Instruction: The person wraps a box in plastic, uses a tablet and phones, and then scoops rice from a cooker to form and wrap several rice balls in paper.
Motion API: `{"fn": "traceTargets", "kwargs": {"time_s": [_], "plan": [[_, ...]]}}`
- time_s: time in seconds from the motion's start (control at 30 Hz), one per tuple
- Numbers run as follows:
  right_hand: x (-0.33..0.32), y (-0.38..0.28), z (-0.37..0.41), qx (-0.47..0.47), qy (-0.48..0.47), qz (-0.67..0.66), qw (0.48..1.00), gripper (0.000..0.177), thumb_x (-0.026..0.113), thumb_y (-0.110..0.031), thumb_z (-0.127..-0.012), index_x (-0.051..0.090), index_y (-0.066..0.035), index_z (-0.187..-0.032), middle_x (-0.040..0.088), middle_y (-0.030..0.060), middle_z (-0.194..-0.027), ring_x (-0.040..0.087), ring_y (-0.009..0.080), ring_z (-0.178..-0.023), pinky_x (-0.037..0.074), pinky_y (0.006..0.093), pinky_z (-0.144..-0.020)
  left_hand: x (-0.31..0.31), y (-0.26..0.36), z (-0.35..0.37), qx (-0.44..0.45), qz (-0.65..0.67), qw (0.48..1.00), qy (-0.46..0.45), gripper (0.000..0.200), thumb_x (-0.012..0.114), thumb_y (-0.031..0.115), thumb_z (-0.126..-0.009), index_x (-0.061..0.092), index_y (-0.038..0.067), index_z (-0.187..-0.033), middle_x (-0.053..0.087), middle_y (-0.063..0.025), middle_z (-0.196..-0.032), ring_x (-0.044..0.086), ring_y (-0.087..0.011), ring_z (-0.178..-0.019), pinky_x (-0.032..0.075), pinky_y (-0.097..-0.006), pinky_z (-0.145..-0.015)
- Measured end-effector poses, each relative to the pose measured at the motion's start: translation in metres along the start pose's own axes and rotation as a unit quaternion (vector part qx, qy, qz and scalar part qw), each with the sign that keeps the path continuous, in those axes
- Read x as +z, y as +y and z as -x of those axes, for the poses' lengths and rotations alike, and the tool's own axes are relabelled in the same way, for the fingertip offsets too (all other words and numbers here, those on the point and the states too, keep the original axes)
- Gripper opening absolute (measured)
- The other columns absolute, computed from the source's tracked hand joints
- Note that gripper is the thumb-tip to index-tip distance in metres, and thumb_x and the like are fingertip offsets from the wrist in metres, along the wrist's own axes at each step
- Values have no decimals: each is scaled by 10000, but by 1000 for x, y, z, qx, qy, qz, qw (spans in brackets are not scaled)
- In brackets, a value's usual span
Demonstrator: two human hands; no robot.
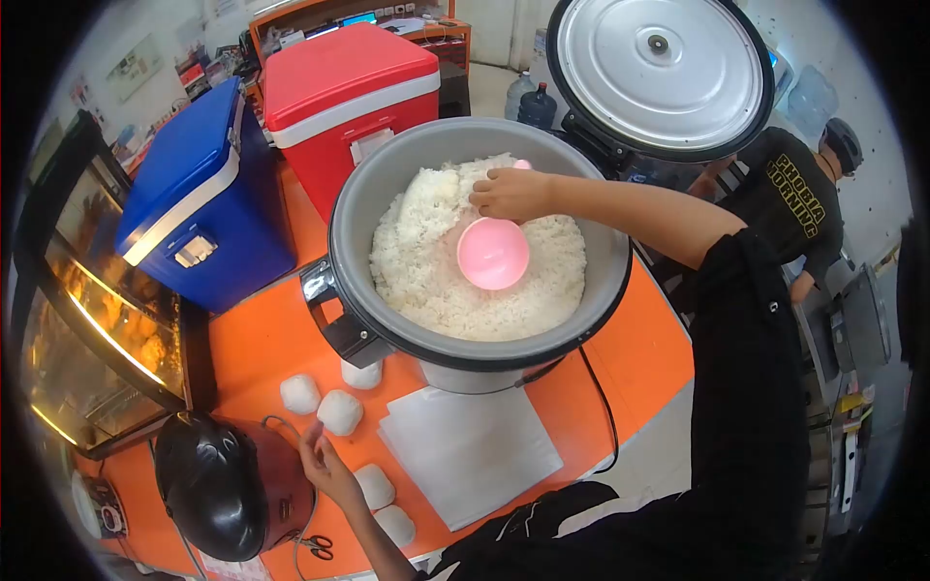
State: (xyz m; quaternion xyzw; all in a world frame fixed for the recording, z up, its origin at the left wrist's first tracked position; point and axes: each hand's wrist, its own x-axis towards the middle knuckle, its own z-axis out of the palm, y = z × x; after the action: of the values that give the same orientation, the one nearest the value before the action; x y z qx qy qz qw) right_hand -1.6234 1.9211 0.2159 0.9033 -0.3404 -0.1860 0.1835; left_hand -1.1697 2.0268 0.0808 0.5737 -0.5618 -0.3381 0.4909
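"Five white parcels [340,412] lay on the orange counter [252,339]. Where were the hands?" the desk asked.

"The right hand [509,194] was down in the big rice cooker [349,223], closed round the handle of a pink scoop [493,254] whose bowl rested on the rice [426,286] near the middle of the pot," the photographer said. "The left hand [327,467] lay loose over the counter, fingers [317,441] out and holding nothing, their ends at or just beside one parcel; whether they touched could not be told. The lid [659,68] stood open behind."

"And around them?"

"White paper sheets [470,450] lay in front of the cooker. A red cooler [349,87] and a blue cooler [194,194] stood beyond it, a glass warmer [87,320] at the left edge, a black helmet [218,484] and scissors [315,547] near the left hand. Another person [794,203] in a black shirt stood at far right, well apart."

"What made for a clean scoop, by your reading?"

"As I judged it, a firm grip on the handle, the bowl pushed in level and filled flush rather than heaped, the wrist kept clear of the rim, and the lift taken straight up so that no grains dropped on the counter. The rice stood higher at the far left of the pot; the flatter bed under the scoop seemed the easier place to dig."
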Motion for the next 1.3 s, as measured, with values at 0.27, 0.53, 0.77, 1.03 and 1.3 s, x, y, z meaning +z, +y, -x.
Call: {"fn": "traceTargets", "kwargs": {"time_s": [0.27, 0.53, 0.77, 1.03, 1.3], "plan": [[-81, -4, 38, 426, -66, 4, 902, 335, 550, -123, -783, 488, -53, -1104, 607, 123, -776, 634, 259, -689, 488, 347, -546, 31, 95, -49, 53, 203, 975, -69, 346, 463, 133, -897, 433, -39, -1195, 474, -148, -1198, 455, -217, -1117, 359, -342, -933], [-18, 6, -5, 474, 81, 55, 875, 314, 541, -136, -775, 525, -22, -1067, 612, 143, -687, 638, 247, -660, 499, 341, -526, 113, 122, -92, 4, 283, 958, -53, 450, 379, 153, -929, 264, 1, -1336, 323, -189, -1355, 358, -248, -1230, 283, -333, -1010], [-13, 35, -20, 371, 1, 56, 927, 99, 609, -149, -680, 678, -104, -624, 666, 78, -724, 656, 204, -704, 500, 325, -544, 111, 118, -95, -40, 345, 935, -76, 399, 303, 68, -911, 322, -9, -1302, 383, -182, -1303, 389, -243, -1208, 289, -334, -1009], [-31, -27, -12, 334, -253, -226, 879, 283, 423, -226, -866, 637, -72, -967, 647, 160, -856, 624, 320, -797, 469, 431, -707, 118, 118, -92, 11, 360, 933, -27, 382, 287, 23, -888, 365, -20, -1260, 412, -169, -1268, 395, -236, -1200, 283, -336, -1011], [-24, -33, 6, 285, -381, -503, 721, 263, 416, -220, -852, 543, -36, -989, 481, 67, -579, 456, 180, -435, 384, 332, -369, 118, 117, -91, 58, 346, 936, -7, 373, 297, -22, -857, 397, -27, -1216, 420, -138, -1244, 398, -234, -1181, 267, -332, -1015]]}}
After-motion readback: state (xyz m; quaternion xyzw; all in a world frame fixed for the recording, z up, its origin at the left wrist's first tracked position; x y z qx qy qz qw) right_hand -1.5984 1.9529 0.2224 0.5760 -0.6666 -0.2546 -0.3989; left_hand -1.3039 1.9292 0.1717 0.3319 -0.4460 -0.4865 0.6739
